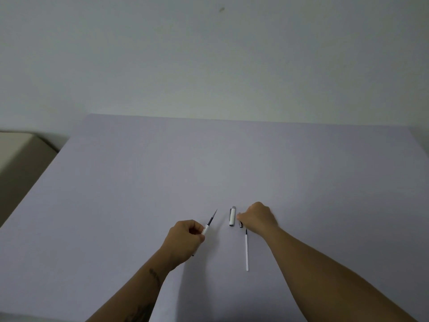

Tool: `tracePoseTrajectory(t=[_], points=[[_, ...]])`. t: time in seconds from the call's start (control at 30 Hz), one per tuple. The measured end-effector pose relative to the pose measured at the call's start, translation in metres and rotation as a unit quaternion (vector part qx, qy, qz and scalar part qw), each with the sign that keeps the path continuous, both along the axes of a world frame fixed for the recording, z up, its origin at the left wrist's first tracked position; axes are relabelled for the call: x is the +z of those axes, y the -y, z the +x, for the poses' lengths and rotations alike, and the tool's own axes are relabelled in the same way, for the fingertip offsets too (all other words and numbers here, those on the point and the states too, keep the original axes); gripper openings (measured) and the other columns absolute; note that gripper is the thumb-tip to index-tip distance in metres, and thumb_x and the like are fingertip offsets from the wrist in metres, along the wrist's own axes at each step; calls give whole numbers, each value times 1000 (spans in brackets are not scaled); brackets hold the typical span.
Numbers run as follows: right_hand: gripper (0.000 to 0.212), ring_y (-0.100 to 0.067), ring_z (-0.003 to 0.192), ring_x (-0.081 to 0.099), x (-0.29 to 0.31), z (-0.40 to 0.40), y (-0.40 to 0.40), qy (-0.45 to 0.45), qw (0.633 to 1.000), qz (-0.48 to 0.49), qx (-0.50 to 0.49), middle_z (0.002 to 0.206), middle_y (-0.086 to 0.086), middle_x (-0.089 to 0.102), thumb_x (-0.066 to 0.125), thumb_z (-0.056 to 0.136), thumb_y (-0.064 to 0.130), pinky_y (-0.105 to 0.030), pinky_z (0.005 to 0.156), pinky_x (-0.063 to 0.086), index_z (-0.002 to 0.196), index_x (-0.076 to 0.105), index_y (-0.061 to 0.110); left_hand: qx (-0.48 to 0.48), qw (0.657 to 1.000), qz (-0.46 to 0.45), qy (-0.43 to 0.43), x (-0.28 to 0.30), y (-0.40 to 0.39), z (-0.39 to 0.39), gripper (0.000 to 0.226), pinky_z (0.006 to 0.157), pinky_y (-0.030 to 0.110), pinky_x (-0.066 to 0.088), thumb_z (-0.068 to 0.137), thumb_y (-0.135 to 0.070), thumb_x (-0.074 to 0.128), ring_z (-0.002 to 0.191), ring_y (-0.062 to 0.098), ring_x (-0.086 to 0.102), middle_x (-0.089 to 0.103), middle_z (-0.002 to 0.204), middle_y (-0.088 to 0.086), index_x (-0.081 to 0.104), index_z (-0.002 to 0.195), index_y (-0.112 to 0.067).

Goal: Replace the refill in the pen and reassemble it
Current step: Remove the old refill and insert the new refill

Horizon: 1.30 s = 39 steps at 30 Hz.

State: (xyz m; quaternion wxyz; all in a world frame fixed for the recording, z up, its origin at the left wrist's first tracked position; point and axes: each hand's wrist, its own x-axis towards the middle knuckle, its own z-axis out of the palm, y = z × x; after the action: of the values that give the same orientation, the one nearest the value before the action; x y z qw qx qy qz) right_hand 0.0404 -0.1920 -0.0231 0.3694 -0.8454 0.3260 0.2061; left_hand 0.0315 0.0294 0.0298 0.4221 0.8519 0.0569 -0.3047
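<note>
My left hand (185, 238) is closed around a white pen barrel (205, 229), and a dark refill (212, 218) sticks out of the barrel's front end, pointing up and to the right. A white pen cap (232, 216) with a clip lies on the table between my hands. My right hand (257, 217) rests on the table with its fingertips pinched on a small dark pen tip piece (241, 223) just right of the cap. A white refill (246, 251) with a dark tip lies on the table below that hand.
The work surface is a pale lavender table (232, 163) against a white wall (209, 54). A beige piece of furniture (21, 149) stands beyond the table's left edge.
</note>
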Motion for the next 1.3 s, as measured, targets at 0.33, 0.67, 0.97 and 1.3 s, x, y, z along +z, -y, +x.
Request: tracePoseTrajectory(t=[0.33, 0.67, 0.97, 1.3], points=[[16, -17, 66, 60, 17, -28, 8, 69, 974, 189, -105, 75, -1, 67, 58, 84, 9, -25, 62, 47, 80, 74, 11, -35, 999, 9, 11, 5, 17, 2, 9, 50, 18, 44, 85, -8, 63, 64, 14, 56, 66, 80, 4, 70, 85, -13], [12, -14, 63, 57, 39, -44, -1, 76, 910, 379, -149, 77, -3, 70, 63, 92, 14, -25, 61, 46, 93, 73, 7, -51, 998, 1, 43, 12, 52, -11, 6, 48, 16, 44, 82, -8, 69, 61, 14, 55, 65, 77, 3, 70, 88, -9], [11, -17, 65, 55, 42, -52, 11, 124, 909, 366, -157, 80, -8, 69, 64, 91, 11, -27, 61, 45, 82, 71, 9, -63, 997, -11, 52, 16, 69, -21, 5, 43, 10, 40, 84, -7, 69, 61, 12, 53, 62, 74, 1, 69, 88, -9], [16, -18, 57, 57, 19, -49, 42, 113, 968, 183, -132, 65, -8, 69, 62, 81, 8, -28, 58, 47, 69, 71, 2, -31, 999, -8, 23, 6, 56, -24, 8, 49, 17, 46, 87, -7, 61, 67, 16, 58, 66, 81, 6, 69, 90, -9]])
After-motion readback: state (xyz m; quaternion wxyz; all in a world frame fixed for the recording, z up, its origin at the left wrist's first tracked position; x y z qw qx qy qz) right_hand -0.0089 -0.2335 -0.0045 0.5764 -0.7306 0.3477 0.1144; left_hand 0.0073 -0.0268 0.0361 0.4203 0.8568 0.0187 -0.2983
